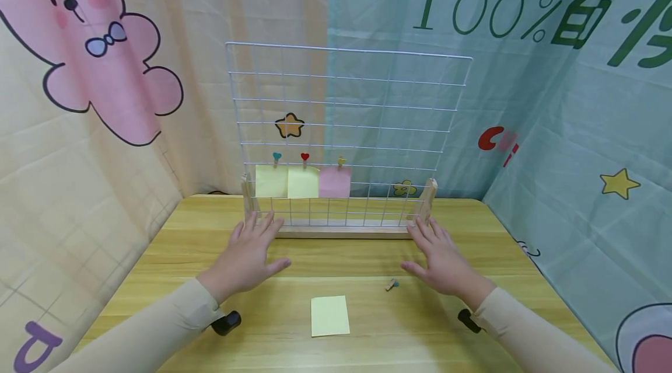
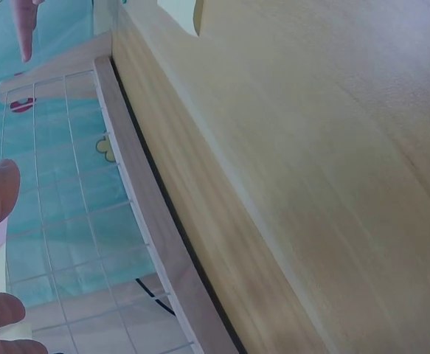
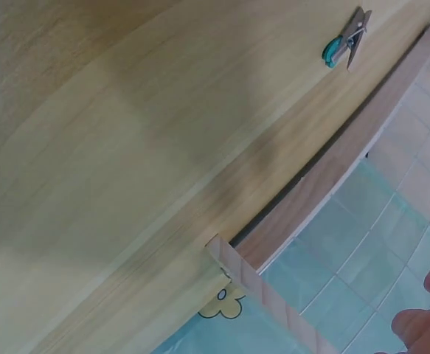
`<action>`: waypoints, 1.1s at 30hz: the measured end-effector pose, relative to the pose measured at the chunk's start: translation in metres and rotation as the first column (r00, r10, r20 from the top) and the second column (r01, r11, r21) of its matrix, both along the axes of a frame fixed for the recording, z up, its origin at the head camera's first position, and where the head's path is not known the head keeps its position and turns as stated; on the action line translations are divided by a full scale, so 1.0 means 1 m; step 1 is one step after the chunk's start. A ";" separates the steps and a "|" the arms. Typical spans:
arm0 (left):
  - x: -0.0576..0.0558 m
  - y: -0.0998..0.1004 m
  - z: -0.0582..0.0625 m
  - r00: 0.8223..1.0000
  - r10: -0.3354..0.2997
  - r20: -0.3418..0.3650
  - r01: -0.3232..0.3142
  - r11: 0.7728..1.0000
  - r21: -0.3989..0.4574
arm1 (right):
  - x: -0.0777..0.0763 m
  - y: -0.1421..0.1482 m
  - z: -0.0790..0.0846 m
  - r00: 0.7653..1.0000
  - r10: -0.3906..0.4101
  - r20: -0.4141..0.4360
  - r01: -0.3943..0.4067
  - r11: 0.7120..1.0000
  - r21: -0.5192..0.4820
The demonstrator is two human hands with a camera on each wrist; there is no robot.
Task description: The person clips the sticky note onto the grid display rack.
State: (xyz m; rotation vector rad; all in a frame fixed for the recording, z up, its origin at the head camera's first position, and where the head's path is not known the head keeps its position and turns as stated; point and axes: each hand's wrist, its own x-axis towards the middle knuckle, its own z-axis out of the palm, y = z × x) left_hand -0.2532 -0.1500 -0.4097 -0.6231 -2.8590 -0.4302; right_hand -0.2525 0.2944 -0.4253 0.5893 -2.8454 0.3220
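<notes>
A white wire grid [image 1: 346,104] stands upright in a wooden base [image 1: 341,233]. Two yellow sticky notes [image 1: 271,181] and a pink one [image 1: 334,182] hang low on its left half, held by small clothespins topped with teal, red and yellow hearts. With fingers spread, my left hand [image 1: 247,259] is by the base's left end. My right hand [image 1: 443,259], also spread, is by the right end. Whether either touches the base I cannot tell. Between the hands, a yellow sticky note [image 1: 330,316] lies on the table, with a loose clothespin [image 3: 347,38] with a teal top to its right.
The wooden table [image 1: 220,303] carries all of this. Printed curtains [image 1: 551,128] hang behind the grid and along both sides. Upright wooden posts [image 1: 426,198] support the grid at its two ends. A black device is strapped at each wrist.
</notes>
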 end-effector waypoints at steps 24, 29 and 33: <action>0.016 0.010 -0.013 0.997 -0.027 0.074 0.030 0.999 -0.039 | 0.009 -0.010 -0.017 0.983 0.048 0.175 -0.046 0.999 -0.016; 0.019 0.017 -0.021 0.989 -0.047 0.142 0.050 0.998 -0.023 | 0.007 -0.011 -0.027 0.966 0.117 0.229 -0.107 0.993 -0.056; 0.022 0.025 -0.028 0.977 -0.060 0.207 0.067 0.997 -0.025 | 0.005 -0.011 -0.033 0.953 0.174 0.250 -0.169 0.985 -0.041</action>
